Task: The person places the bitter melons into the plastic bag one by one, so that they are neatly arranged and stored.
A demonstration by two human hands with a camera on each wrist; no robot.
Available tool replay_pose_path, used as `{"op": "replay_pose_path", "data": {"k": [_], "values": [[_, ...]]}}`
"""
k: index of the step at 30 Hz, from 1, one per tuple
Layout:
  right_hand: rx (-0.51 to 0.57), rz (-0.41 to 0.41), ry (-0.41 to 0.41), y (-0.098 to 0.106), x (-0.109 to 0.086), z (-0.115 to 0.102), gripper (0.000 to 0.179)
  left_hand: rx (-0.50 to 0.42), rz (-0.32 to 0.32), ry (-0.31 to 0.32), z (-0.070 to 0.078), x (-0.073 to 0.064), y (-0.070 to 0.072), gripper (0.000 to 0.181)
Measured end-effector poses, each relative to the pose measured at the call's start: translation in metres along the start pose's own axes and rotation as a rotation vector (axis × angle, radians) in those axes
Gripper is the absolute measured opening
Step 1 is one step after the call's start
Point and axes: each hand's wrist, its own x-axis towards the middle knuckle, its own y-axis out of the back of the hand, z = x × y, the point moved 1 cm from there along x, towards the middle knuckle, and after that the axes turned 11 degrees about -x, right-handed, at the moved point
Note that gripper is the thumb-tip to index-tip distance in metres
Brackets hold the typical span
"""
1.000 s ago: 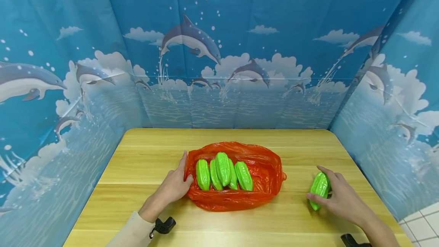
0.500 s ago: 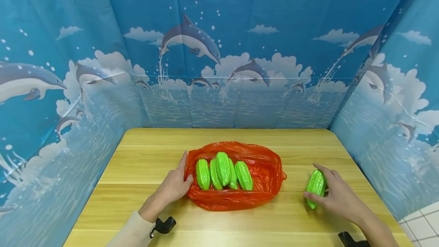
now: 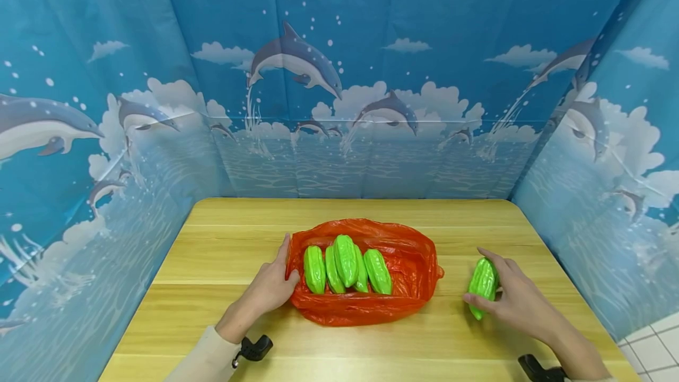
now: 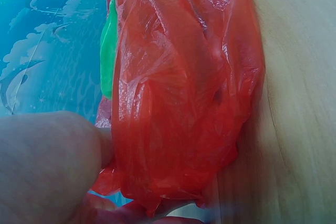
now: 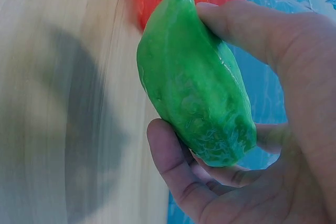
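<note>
My right hand (image 3: 517, 299) holds a bright green, ridged and bumpy bitter melon (image 3: 484, 283) between thumb and curled fingers, right of the bag. In the right wrist view the bitter melon (image 5: 191, 82) casts a separate shadow, so it is held above the table. A red plastic bag (image 3: 352, 316) lies with its mouth spread wide at the table's middle. Several like bitter melons (image 3: 346, 261) rest in its left and middle part. My left hand (image 3: 267, 285) grips the bag's left end, thumb at the rim; in the left wrist view the bag (image 4: 184, 98) partly hides the fingers.
Everything stands on a light wooden table (image 3: 239, 335). Blue dolphin-print curtains (image 3: 371, 75) enclose the table at the back and sides. Black wrist-camera mounts (image 3: 256, 348) show under both wrists. White floor tiles (image 3: 655, 346) appear at the lower right.
My right hand has moved slightly left and away from me with the bitter melon, nearer the bag. The left hand, the bag and the bitter melons in it stay as they were.
</note>
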Motion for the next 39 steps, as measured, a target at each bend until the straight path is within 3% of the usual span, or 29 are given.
{"op": "replay_pose_path", "data": {"k": [39], "values": [[0.021, 0.024, 0.132, 0.014, 0.018, -0.046, 0.12, 0.007, 0.001, 0.023, 0.001, 0.001, -0.001, 0.097]]}}
